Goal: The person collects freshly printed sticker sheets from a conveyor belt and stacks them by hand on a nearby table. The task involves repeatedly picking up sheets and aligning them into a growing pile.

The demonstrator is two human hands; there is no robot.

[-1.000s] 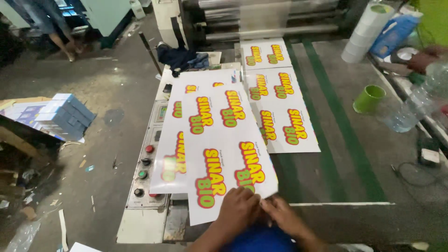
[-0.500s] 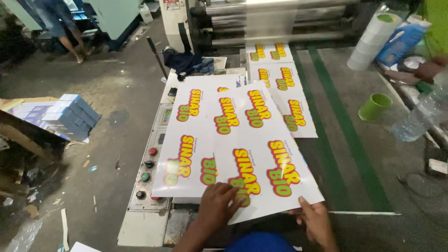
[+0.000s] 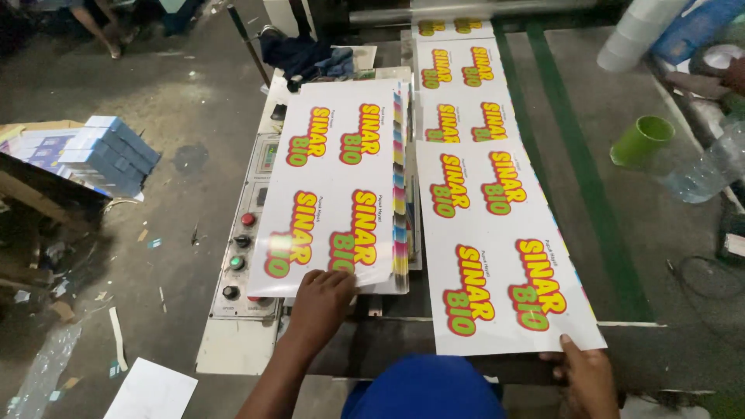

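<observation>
Lying across a grey machine table (image 3: pixel 667 264), glossy printed sheets (image 3: pixel 497 240).

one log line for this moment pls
left hand: pressing on sheet stack | right hand: gripping printed sheet by near edge | control panel beside stack

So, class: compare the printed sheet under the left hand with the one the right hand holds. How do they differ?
The left sheet lies on a stack over the control panel, pressed flat by the left hand; the right sheet lies on the machine bed, gripped at its near corner by the right hand. The left sheet shows a colour-bar strip along one edge; the right sheet shows hardly any. Both are white with red, yellow and green logos.
</observation>
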